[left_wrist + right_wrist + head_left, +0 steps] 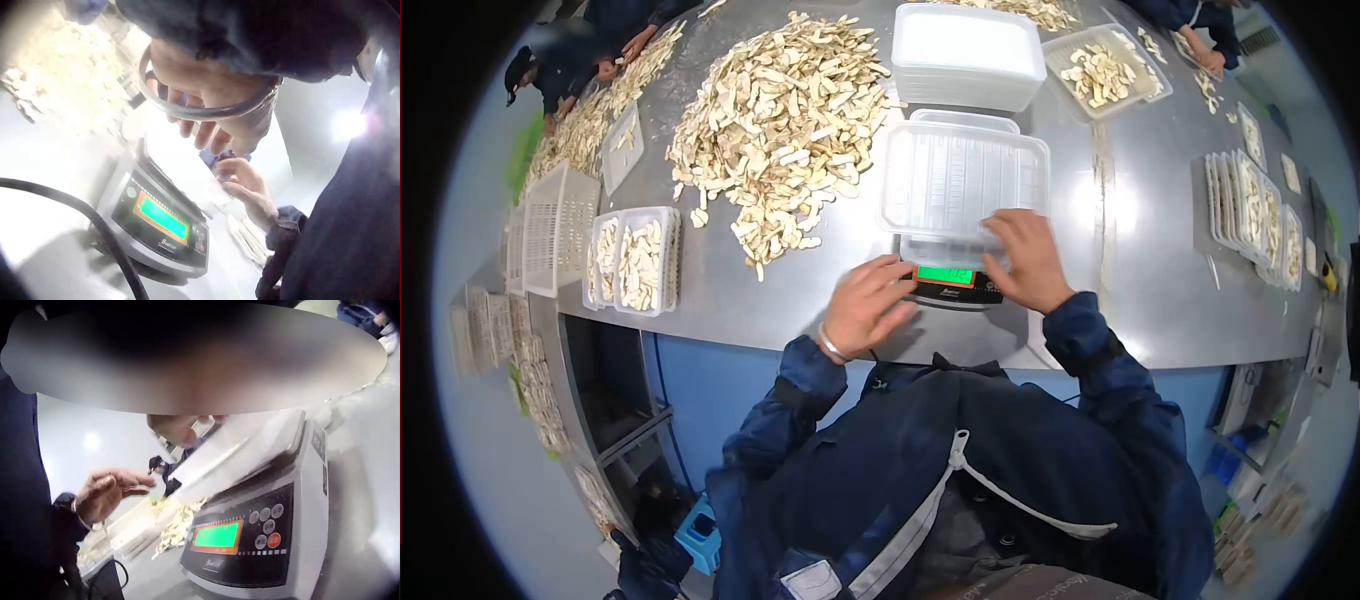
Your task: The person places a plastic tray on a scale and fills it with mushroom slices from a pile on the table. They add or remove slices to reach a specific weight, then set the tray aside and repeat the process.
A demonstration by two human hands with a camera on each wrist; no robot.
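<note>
A digital scale (956, 284) with a lit green display (945, 275) stands on the steel table (1150, 290) in front of me. An empty clear plastic tray (960, 180) lies on its platform. My right hand (1025, 262) rests with straight fingers on the tray's near edge. My left hand (868, 305) hovers open just left of the scale (159, 222), fingers relaxed, holding nothing. In the right wrist view the scale's front panel (240, 540) and buttons show, with the left hand (112, 490) behind it.
A large heap of pale dried slices (785, 125) lies left of the scale. A stack of white trays (965, 55) stands behind it. Filled trays (635, 260) sit at the left edge and more (1255, 215) at the right. Other workers' hands (1210, 55) reach in at the far side.
</note>
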